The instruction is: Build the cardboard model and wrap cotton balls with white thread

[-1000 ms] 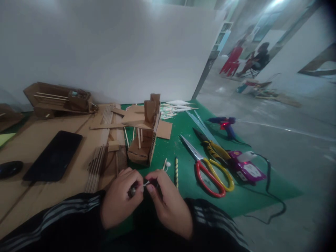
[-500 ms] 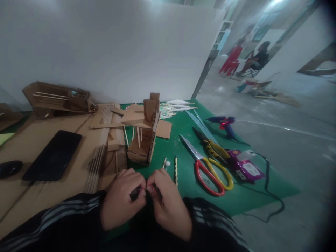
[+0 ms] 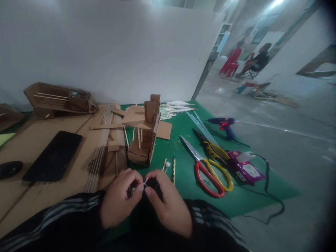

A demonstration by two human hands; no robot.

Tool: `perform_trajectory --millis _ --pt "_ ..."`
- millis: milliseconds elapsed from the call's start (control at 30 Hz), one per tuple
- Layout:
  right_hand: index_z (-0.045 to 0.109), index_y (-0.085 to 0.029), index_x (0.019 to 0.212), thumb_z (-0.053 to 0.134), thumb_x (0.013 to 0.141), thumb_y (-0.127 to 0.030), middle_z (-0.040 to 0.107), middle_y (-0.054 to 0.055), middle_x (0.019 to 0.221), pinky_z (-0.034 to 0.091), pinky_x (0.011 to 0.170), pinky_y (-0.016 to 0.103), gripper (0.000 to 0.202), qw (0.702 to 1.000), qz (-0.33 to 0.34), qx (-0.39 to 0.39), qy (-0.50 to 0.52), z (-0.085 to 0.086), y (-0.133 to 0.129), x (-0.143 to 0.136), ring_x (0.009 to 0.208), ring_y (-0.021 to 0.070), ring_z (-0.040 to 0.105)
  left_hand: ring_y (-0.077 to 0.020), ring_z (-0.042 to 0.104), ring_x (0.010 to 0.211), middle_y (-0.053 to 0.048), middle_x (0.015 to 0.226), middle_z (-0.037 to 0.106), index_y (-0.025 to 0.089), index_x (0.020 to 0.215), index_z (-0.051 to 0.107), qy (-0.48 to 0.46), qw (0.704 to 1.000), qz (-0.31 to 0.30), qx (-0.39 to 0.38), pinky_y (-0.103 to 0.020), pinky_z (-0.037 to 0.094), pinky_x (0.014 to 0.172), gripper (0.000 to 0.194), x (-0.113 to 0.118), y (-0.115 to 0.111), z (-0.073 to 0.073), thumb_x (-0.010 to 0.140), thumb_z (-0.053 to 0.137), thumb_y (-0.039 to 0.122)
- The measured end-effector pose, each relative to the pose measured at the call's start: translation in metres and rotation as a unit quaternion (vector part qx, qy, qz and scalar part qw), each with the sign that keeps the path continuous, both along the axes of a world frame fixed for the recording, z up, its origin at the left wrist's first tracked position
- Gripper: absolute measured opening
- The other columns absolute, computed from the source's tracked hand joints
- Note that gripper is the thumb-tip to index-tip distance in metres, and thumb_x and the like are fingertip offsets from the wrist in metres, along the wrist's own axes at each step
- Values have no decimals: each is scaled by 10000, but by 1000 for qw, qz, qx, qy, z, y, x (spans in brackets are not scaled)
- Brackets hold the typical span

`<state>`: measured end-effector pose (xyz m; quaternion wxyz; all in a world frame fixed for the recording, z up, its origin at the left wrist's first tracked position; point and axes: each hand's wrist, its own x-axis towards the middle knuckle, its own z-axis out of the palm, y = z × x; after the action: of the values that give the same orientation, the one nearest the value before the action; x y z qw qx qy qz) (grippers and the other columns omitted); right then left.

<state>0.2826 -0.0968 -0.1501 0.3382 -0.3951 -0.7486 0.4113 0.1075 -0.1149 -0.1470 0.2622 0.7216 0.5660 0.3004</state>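
A plain white panel (image 3: 118, 52) rises across the back. To its right, grey floor (image 3: 301, 126) stretches towards a red chair (image 3: 233, 57) and pale wall (image 3: 296, 42), under a bright overhead light (image 3: 276, 3).

Cardboard model (image 3: 140, 154) behind the hands (image 3: 119, 199), mobile device (image 3: 54, 157) to their left, scissors (image 3: 200, 160) and pliers (image 3: 211, 149) right

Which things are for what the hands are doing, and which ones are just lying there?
In the job, it seems:
thin pale strand, at the fingertips of the left hand and right hand
something greyish in the left hand, too hidden to name

Probably just lying there:
scissors
pliers
patterned stick
blue glue gun
black flat device
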Motion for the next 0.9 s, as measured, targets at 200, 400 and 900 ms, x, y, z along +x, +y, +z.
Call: perform_trajectory --millis 200,400,900 --pt "545 -197 826 447 955 -222 549 31 813 419 714 318 165 1000 -26 5 11 5 1 -1 797 190 511 -183 538 714 -3 749 549 209 791 554 -21 999 4 -26 -307 399 650 175 -1 2 3 920 469 291" --pt "535 -197 806 465 939 -195 552 15 794 405 702 303 150 999 -30 1 45 5 3 2 770 171 517 -191 560 740 -13 760 576 205 795 592 -39 999 -5 -20 -320 403 691 205 -2 1 6 928 489 322" --pt "478 -200 802 399 955 -197 508 22 792 378 701 318 172 999 -26 6 45 5 2 3 755 180 466 -204 541 754 -13 735 574 199 761 627 -10 999 -37 -21 -329 355 729 292 -4 3 5 948 476 366"
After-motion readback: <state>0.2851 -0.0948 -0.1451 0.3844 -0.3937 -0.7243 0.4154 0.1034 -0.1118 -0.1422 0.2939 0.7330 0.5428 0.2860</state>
